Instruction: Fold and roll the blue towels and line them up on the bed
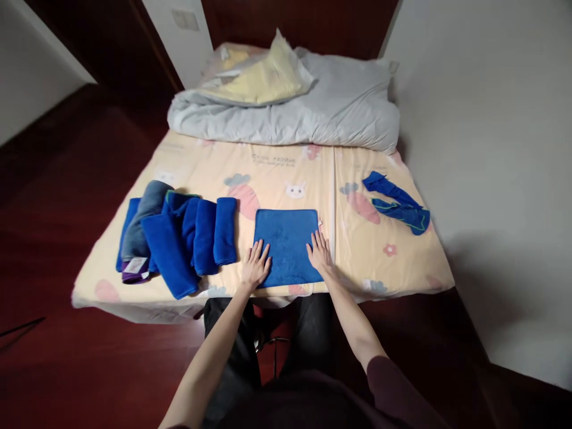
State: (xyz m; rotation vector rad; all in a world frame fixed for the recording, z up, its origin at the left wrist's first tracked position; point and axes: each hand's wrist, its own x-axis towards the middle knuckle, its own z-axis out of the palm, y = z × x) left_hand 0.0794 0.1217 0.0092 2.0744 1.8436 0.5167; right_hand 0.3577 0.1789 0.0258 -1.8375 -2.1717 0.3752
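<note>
Head view: both hands lie palm down with fingers extended, neither gripping. The left hand [256,262] rests on the left edge of a flat blue cloth [286,245]; the right hand [319,253] rests on its right edge, just below a small white tag [320,223]. The cloth is spread near the front edge of a bed [277,182] with a cream, carrot-patterned cover. To its left, apart from it, is a cluster of rolled blue cloths [170,253], with a grey-blue roll [147,215] among them. To the right lies crumpled blue fabric [402,214] with green edging. At the far end lies a folded pale quilt [353,101], topped by a yellowish bundle [268,74].
</note>
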